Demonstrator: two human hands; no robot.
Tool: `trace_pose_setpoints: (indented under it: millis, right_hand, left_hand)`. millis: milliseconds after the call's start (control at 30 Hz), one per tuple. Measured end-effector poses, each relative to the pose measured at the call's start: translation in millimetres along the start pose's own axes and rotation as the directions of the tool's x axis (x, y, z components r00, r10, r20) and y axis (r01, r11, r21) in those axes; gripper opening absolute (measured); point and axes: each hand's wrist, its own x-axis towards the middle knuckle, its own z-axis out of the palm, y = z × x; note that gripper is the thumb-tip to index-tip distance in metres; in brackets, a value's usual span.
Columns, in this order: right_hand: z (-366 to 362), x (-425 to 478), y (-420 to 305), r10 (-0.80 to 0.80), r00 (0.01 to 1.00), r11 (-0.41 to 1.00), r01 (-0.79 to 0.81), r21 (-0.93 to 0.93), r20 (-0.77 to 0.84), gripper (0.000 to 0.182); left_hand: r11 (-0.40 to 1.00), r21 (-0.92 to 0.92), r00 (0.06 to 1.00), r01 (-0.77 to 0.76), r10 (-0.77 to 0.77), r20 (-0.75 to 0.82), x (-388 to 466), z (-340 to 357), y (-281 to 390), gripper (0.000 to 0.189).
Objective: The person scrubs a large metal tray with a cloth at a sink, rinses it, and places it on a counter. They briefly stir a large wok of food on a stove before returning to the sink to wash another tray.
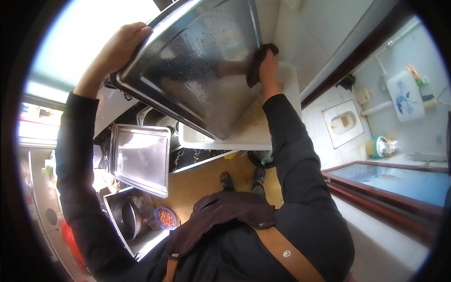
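Note:
A large metal baking tray [197, 60] is tilted up on one corner over a white plastic tub [225, 145], its surface wet with drops. My left hand [121, 49] grips the tray's rim at the upper left. In my right hand [269, 70] is a dark brown cloth [254, 72], pressed against the tray near its right edge. The tray's lower corner dips into the tub, where cloudy yellowish water [252, 121] shows. Part of the tub is hidden behind the tray.
Left of the tub, a second metal tray [141, 158] rests on the black counter [183, 160], overhanging its edge. Below stand a dark pan [131, 220] and a blue bowl of reddish pieces [165, 218]. To the right, a dark red door frame [352, 46] borders a room with a squat toilet [342, 123].

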Motion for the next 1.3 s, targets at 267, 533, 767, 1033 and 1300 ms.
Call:
trace_pose_setpoints:
  millis: [267, 533, 767, 1033, 1300]
  right_hand:
    - [14.4, -95.3, 141.5, 0.382, 0.918, 0.788, -0.383, -0.483, -0.105, 0.048]
    - [-4.0, -140.7, 168.3, 0.443, 0.825, 0.58, 0.035, -0.814, 0.351, 0.031]
    - [-10.4, -54.4, 15.3, 0.275, 0.958, 0.961, -0.276, -0.005, -0.08, 0.029]
    - [-15.2, 57.3, -219.2, 0.059, 0.994, 0.967, -0.033, 0.252, -0.095, 0.034]
    - [-10.0, 21.6, -328.9, -0.177, 0.976, 0.956, 0.201, -0.213, 0.125, 0.037]
  left_hand:
    - [0.999, -0.012, 0.997, 0.042, -0.042, 0.057, 14.4, -1.5, -3.2, 0.036]
    - [0.984, -0.134, 0.993, -0.118, 0.12, 0.002, 27.5, 8.2, 3.8, 0.038]
    - [0.973, -0.229, 0.999, -0.034, 0.028, -0.027, 30.4, 16.5, 21.9, 0.041]
    - [0.93, -0.368, 1.0, 0.019, -0.012, 0.021, 41.0, 22.0, 29.4, 0.042]
    - [0.402, -0.907, 0.992, 0.127, -0.044, 0.119, 39.6, 27.1, 23.9, 0.033]
